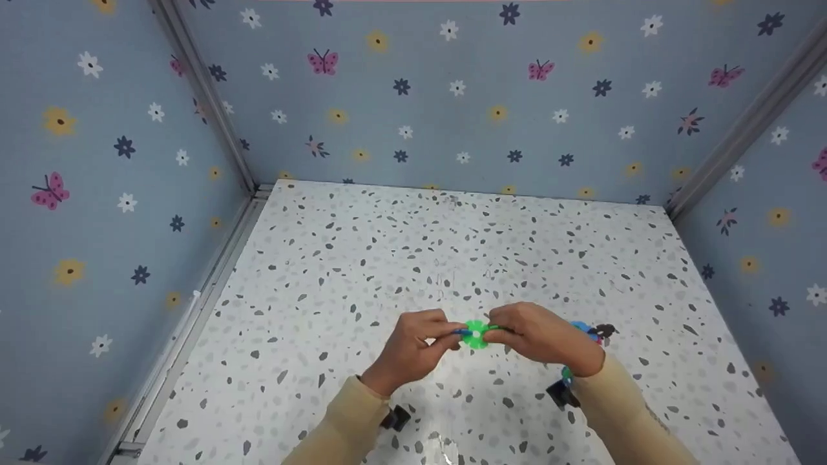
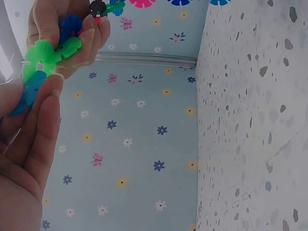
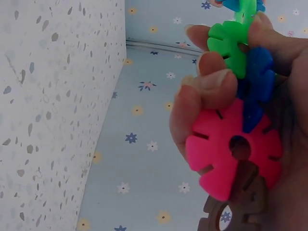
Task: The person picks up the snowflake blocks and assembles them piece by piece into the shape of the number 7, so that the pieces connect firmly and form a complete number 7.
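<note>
Both hands work over the table on a chain of slotted, flower-shaped plastic discs. Between thumb and fingers, my left hand (image 1: 413,345) pinches a light blue disc (image 2: 30,94). That disc's edge meets a bright green disc (image 1: 476,334); how deeply the slots join cannot be seen. My right hand (image 1: 533,330) grips the chain by another green disc (image 3: 226,45), its fingers curled round it. Below, in the right wrist view, a dark blue disc (image 3: 259,79), a pink disc (image 3: 216,149) and a brown disc (image 3: 248,197) run along the palm.
Past the right wrist the chain goes on, with a blue disc (image 1: 580,325) and a dark brown disc (image 1: 606,331) showing. The white speckled table (image 1: 362,258) has flower-patterned panels (image 1: 452,97) at its back and sides. Black wrist cameras (image 1: 396,418) sit under the sleeves.
</note>
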Tool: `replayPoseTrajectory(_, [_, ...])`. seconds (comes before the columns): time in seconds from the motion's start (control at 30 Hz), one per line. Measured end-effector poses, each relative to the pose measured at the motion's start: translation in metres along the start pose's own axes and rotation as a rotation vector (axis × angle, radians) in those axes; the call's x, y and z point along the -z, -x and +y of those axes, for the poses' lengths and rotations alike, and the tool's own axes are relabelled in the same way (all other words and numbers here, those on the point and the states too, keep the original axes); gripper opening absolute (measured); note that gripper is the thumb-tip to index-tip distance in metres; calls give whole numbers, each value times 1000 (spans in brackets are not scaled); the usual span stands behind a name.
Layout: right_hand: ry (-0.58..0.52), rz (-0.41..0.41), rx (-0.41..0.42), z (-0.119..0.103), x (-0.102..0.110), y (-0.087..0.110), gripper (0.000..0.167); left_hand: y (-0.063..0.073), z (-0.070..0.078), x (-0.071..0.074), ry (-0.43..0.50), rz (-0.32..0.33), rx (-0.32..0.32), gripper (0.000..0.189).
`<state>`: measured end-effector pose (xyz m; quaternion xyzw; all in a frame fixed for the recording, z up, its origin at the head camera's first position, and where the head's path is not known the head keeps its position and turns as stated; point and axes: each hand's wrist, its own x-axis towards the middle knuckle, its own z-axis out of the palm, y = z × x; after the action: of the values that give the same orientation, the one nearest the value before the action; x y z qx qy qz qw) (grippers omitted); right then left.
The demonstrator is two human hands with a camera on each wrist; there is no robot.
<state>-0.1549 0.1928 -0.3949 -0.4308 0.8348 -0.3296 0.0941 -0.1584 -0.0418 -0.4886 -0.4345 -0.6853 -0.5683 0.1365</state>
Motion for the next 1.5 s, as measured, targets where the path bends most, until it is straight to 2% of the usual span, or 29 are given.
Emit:
replayPoseTrajectory(0.1, [5,-31,-52,23,-9,-2,32,1,0,-2,-3,28,10,16])
replayPoseTrajectory(0.13, [1,-27,-44,28,-11,-3,32,1,-1,-3,1,33,22,16])
replayPoseTrajectory(0.3, [-6,-51,-25,34,-9,-5,31,1,1,-5,50,46,57,16])
replayPoseTrajectory(0.4, [-5,-101,-44,34,-8,-6,32,1,11,-4,61,51,68,16])
replayPoseTrajectory(0.53, [12,-162,-88,35,-10,-11,37,5,23,-1,78,59,129,14])
replayPoseTrajectory(0.6, [18,-187,-103,39,-12,-15,36,9,23,-2,90,65,193,11])
replayPoseTrajectory(0.73, [37,-240,-144,51,-19,-27,31,29,4,-13,73,91,369,8])
replayPoseTrajectory(0.83, [87,-291,-216,59,-29,-39,24,47,-10,-25,75,104,522,9])
replayPoseTrajectory(0.93, [173,-349,-317,64,-41,-53,18,62,-18,-37,151,127,677,12])
replayPoseTrajectory(1.03, [296,-393,-367,66,-56,-66,18,73,-23,-49,249,215,834,13])
replayPoseTrajectory(1.13, [422,-403,-322,68,-70,-77,19,80,-26,-60,319,345,985,15])
replayPoseTrajectory(1.2, [452,-365,-265,73,-78,-81,16,83,-28,-67,363,428,1061,17])
replayPoseTrajectory(1.3, [416,-260,-212,84,-86,-81,14,87,-35,-72,422,510,1111,18])
replayPoseTrajectory(1.4, [343,-133,-184,95,-88,-75,19,93,-41,-71,444,534,1135,20])
replayPoseTrajectory(1.5, [252,-48,-215,105,-85,-64,24,99,-47,-67,425,559,1175,22])
